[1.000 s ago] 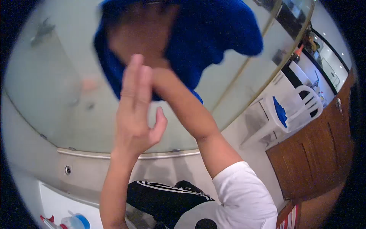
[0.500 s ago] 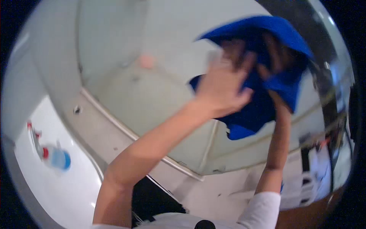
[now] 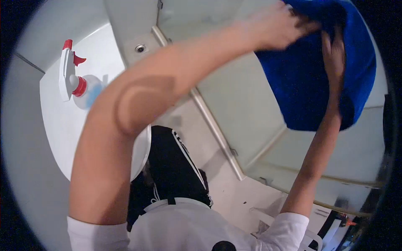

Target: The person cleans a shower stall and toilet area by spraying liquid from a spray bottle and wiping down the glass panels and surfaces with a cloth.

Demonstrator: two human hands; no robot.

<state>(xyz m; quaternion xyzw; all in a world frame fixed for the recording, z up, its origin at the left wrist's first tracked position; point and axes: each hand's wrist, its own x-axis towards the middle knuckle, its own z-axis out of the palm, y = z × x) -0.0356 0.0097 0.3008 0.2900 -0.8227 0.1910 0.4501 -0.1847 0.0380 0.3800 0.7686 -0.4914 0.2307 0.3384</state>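
A blue cloth (image 3: 305, 92) hangs spread out at the upper right, in front of the frosted glass panel (image 3: 234, 92). My left hand (image 3: 280, 27) reaches across to the cloth's upper left part, its fingers bent and blurred against the fabric; whether they grip it is unclear. My right hand (image 3: 334, 52) lies on the middle of the cloth with its fingers stretched upward and apart. Part of the cloth's top edge is cut off by the frame.
On the white ledge (image 3: 63, 138) at the left lies a spray bottle (image 3: 79, 85) with a red and white head. A floor drain (image 3: 140, 48) is near the glass panel's metal rail (image 3: 215, 134). Part of a white chair (image 3: 312, 242) shows at the lower right.
The view has turned, and the spray bottle now appears larger at the left. The cloth has opened out and hangs lower, with both hands still at it.
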